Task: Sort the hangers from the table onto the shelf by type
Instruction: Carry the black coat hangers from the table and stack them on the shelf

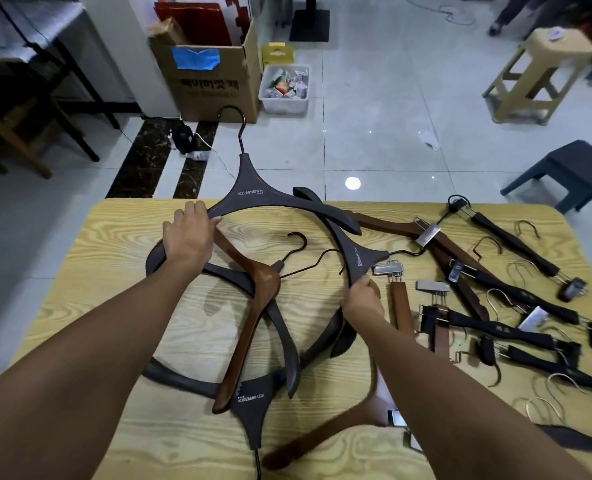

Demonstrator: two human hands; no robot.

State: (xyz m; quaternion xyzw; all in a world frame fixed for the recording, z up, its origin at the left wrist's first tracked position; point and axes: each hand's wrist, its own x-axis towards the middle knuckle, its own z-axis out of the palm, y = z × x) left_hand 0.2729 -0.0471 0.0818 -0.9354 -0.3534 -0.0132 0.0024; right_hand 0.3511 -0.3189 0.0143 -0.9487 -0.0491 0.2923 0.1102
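Dark coat hanger (249, 188), hook pointing away, is gripped at its left arm by left hand (189, 233); sideways second hanger (364, 254) is pinched by right hand (362, 301).

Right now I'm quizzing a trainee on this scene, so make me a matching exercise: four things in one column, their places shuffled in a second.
1 left hand
2 right hand
3 cardboard box
4 clip hangers

a on the floor beyond the table
b spread over the table's right side
c gripping the far dark hanger, hook past the table edge
d gripping the middle dark hanger

Pairs: 1-c, 2-d, 3-a, 4-b
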